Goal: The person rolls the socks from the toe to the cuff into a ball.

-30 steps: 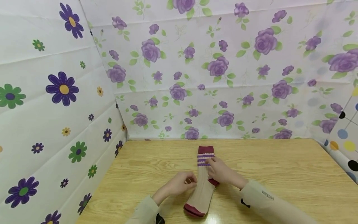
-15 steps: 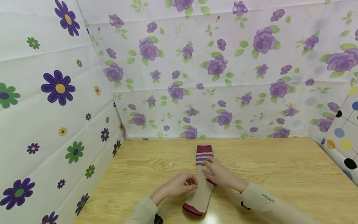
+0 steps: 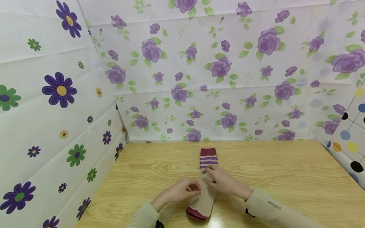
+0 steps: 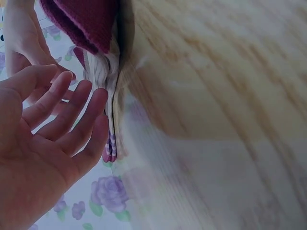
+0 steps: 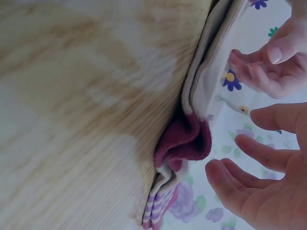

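Note:
Beige socks [image 3: 206,204] lie flat on the wooden table, stacked one on the other as the right wrist view shows. Their toes and cuff are maroon, with purple and white stripes below the cuff. My left hand [image 3: 183,189] is beside the foot part, fingers loosely bent and nothing held; the left wrist view shows its bare palm next to the maroon toe [image 4: 91,21]. Over the middle of the socks hovers my right hand [image 3: 220,181], hiding the heel in the head view. In the right wrist view its relaxed fingers [image 5: 264,155] are apart from the bunched maroon heel [image 5: 184,139].
The table [image 3: 273,171] extends on both sides of the socks. Behind it hangs a sheet with purple roses [image 3: 222,66], and a daisy-print sheet [image 3: 61,133] lines the left side. A dotted sheet [image 3: 350,136] stands at the right edge.
My right hand has slid slightly down the socks from the stripes toward the toes, covering the maroon heel. My left hand and the socks stay nearly in place; the head view shifted slightly.

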`<move>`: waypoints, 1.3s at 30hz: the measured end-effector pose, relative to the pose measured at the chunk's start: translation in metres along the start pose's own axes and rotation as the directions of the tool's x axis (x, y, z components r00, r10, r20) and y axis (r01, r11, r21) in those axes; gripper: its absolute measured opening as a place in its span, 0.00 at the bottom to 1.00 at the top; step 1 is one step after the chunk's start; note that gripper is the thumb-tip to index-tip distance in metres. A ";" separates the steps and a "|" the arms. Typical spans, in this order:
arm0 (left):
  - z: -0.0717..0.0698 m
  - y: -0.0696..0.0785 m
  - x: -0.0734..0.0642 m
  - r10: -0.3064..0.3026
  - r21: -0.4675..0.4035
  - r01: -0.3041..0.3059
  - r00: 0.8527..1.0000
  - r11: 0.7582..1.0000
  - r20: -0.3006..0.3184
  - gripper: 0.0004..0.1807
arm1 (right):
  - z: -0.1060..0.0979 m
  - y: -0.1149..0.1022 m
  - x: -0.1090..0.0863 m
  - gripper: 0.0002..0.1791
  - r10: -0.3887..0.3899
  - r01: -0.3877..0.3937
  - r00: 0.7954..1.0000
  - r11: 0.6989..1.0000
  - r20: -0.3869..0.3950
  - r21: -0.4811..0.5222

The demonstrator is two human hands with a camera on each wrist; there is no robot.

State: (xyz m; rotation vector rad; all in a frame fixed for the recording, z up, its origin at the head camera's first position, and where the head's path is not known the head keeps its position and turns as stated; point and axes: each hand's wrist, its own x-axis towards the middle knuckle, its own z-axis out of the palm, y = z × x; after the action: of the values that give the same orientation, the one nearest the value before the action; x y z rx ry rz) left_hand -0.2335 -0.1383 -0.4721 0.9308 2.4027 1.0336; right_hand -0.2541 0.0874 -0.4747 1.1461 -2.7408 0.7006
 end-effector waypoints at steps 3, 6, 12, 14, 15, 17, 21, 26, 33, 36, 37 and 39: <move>0.000 -0.001 -0.001 0.011 -0.015 -0.011 1.000 1.000 0.005 0.07 | -0.002 -0.003 -0.002 0.14 0.016 -0.018 0.999 0.998 0.035 0.053; 0.000 -0.002 -0.003 0.022 -0.030 -0.022 1.000 0.999 0.011 0.07 | -0.004 -0.006 -0.004 0.14 0.016 -0.022 0.998 0.995 0.066 0.094; -0.001 -0.003 -0.007 0.019 -0.029 -0.019 1.000 0.999 0.009 0.06 | -0.004 -0.012 -0.007 0.10 0.020 -0.038 0.992 0.990 0.128 0.139; -0.001 -0.002 -0.008 0.018 -0.031 -0.018 1.000 0.999 0.013 0.06 | -0.005 -0.015 -0.008 0.09 0.038 -0.062 0.988 0.986 0.152 0.154; -0.001 -0.002 -0.009 0.020 -0.031 -0.019 1.000 0.999 0.015 0.05 | -0.005 -0.016 -0.009 0.09 0.044 -0.069 0.986 0.985 0.161 0.158; 0.000 -0.002 -0.010 0.025 -0.029 -0.024 0.999 0.999 0.020 0.05 | -0.005 -0.017 -0.009 0.09 0.043 -0.070 0.985 0.985 0.170 0.159; 0.001 -0.003 -0.012 0.029 -0.029 -0.028 0.999 0.999 0.021 0.05 | -0.004 -0.019 -0.011 0.11 0.019 -0.047 0.986 0.985 0.167 0.167; 0.001 -0.001 -0.016 0.057 -0.031 -0.056 0.998 0.998 0.034 0.05 | -0.003 -0.022 -0.011 0.15 -0.021 -0.022 0.984 0.972 0.179 0.236; -0.001 0.003 -0.022 0.116 -0.065 -0.110 0.989 0.992 0.089 0.06 | -0.006 -0.032 -0.016 0.12 -0.037 -0.046 0.967 0.947 0.250 0.318; 0.001 0.002 -0.024 0.123 -0.066 -0.116 0.987 0.991 0.108 0.07 | -0.006 -0.037 -0.020 0.09 -0.035 -0.064 0.958 0.942 0.285 0.331; 0.002 0.002 -0.025 0.119 -0.068 -0.112 0.986 0.991 0.113 0.07 | -0.006 -0.038 -0.020 0.08 -0.043 -0.058 0.956 0.942 0.291 0.330; 0.003 0.002 -0.027 0.114 -0.082 -0.104 0.986 0.991 0.125 0.07 | -0.006 -0.040 -0.022 0.07 -0.060 -0.045 0.952 0.943 0.300 0.329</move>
State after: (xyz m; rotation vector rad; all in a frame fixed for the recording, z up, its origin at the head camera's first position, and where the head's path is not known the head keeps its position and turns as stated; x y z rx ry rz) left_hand -0.2113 -0.1540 -0.4709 1.0789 2.2128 1.0605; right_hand -0.2113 0.0793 -0.4599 1.4417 -2.9427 1.1062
